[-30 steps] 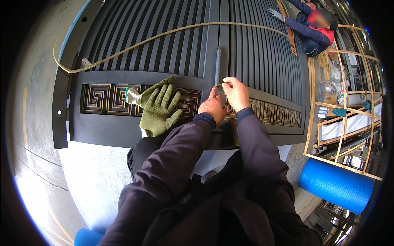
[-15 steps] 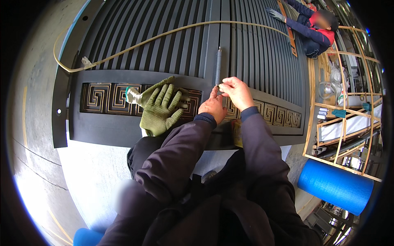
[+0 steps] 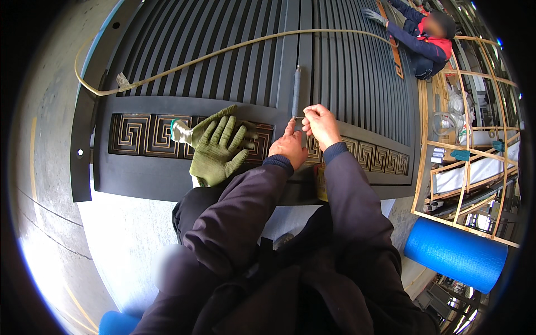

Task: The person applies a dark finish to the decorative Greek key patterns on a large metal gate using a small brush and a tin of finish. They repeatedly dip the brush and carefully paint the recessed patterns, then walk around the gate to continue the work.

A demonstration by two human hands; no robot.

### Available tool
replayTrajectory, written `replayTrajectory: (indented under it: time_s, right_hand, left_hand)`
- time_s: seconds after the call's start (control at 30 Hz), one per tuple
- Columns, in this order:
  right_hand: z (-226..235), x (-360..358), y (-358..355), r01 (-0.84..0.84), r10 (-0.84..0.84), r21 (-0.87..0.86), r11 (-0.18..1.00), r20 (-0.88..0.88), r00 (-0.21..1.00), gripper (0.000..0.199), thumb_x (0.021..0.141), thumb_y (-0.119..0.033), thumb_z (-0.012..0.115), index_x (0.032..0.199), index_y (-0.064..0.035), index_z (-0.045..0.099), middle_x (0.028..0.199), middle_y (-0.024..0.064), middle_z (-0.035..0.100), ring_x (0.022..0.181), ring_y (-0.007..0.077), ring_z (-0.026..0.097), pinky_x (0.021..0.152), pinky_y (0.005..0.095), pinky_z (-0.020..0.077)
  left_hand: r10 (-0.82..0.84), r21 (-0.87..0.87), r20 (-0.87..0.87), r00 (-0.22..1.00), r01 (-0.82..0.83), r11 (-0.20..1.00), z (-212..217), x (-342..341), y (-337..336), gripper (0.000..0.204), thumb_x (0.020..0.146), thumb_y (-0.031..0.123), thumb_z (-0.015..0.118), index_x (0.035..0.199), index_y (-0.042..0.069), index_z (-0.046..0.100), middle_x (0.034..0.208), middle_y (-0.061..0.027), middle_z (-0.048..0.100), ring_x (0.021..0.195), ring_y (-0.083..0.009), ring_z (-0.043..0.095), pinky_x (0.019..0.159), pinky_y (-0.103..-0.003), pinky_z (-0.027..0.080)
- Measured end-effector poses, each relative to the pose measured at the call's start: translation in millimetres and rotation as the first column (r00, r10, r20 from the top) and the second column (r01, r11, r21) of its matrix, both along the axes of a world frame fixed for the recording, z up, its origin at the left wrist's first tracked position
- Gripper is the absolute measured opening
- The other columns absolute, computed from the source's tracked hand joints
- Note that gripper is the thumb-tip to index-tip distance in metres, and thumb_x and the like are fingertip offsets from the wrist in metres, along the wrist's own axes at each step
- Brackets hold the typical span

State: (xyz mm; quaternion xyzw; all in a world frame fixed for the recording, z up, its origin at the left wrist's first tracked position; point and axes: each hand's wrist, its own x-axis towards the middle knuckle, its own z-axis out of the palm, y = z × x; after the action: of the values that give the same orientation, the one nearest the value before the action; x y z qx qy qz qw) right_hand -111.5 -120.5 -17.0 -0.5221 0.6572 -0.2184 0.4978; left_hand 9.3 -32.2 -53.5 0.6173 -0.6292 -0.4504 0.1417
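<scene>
1. The rod (image 3: 296,92) was seen on the grey panel (image 3: 195,176), laid lengthwise beside the seam, its lower end just beyond the hands.
2. The left hand (image 3: 289,148) was placed below the rod, with its index finger stretched out to the rod's lower end; whether anything was pinched by its other fingers could not be told.
3. The right hand (image 3: 322,125) was held just beside that end, its thumb and index finger pressed together on a thin piece (image 3: 300,117), which was too small to be made out.
4. Two green gloves (image 3: 216,152) were laid overlapping on the panel, left of the hands, partly over the fretwork (image 3: 133,135).
5. A pale strip (image 3: 312,30) was stretched in a curve across the slats.
6. At upper right, a gloved hand (image 3: 375,18) was rested on the panel by a co-worker (image 3: 438,47).
7. A blue roll (image 3: 456,255) was seen at lower right.
</scene>
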Motion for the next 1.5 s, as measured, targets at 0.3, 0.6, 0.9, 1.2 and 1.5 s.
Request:
replayTrajectory:
  time_s: [0.3,0.6,0.9,1.2,1.5]
  right_hand:
    - [-4,-11,7,0.096,-0.125,0.120,0.988,0.266,0.956,0.019,0.111,-0.016,0.062,0.123,-0.0026,0.065,0.096,0.0095,0.074,0.082,0.0162,0.073,0.069,0.0297,0.0593]
    - [-11,-11,-1,-0.253,0.121,-0.253,0.934,-0.443,0.888,0.016,0.103,-0.019,0.073,0.110,-0.0053,0.075,0.088,0.0048,0.075,0.084,0.0133,0.073,0.071,0.0304,0.0577]
    - [2,-10,1,-0.026,0.023,0.025,0.999,0.092,0.996,0.017,0.105,-0.009,0.069,0.116,0.0035,0.071,0.100,0.0104,0.078,0.087,0.0167,0.075,0.073,0.0299,0.0608]
    - [2,-6,-2,-0.150,0.136,-0.037,0.988,-0.241,0.961,0.021,0.108,-0.019,0.066,0.108,0.0012,0.070,0.092,0.0087,0.075,0.073,0.0151,0.072,0.063,0.0314,0.0577]
    - [-9,-11,3,0.188,-0.229,0.172,0.967,0.262,0.938,0.020,0.112,-0.018,0.062,0.126,-0.0042,0.062,0.098,0.0107,0.074,0.078,0.0177,0.073,0.066,0.0305,0.0608]
  left_hand:
    - [0.019,0.003,-0.015,1.000,-0.019,1.000,2,0,1,0.067,0.096,0.035,0.070,0.153,0.003,0.052,0.180,-0.0165,0.020,0.135,-0.0334,0.065,0.112,-0.045,0.054]
    - [-0.013,0.030,0.011,1.000,0.013,0.999,6,1,0,0.064,0.099,0.032,0.069,0.152,0.002,0.052,0.182,-0.0161,0.014,0.134,-0.0327,0.066,0.111,-0.045,0.055]
    - [-0.009,0.002,0.015,1.000,0.009,1.000,3,0,1,0.066,0.096,0.037,0.071,0.151,0.004,0.054,0.180,-0.0177,0.020,0.136,-0.0334,0.065,0.111,-0.046,0.054]
    - [0.016,0.014,-0.005,1.000,-0.016,1.000,6,-1,1,0.061,0.097,0.029,0.070,0.149,0.002,0.055,0.181,-0.0167,0.017,0.134,-0.0331,0.066,0.111,-0.045,0.055]
    - [-0.005,0.053,-0.004,1.000,0.005,0.999,8,2,0,0.067,0.097,0.036,0.070,0.152,0.003,0.053,0.180,-0.0171,0.019,0.139,-0.0324,0.062,0.114,-0.044,0.052]
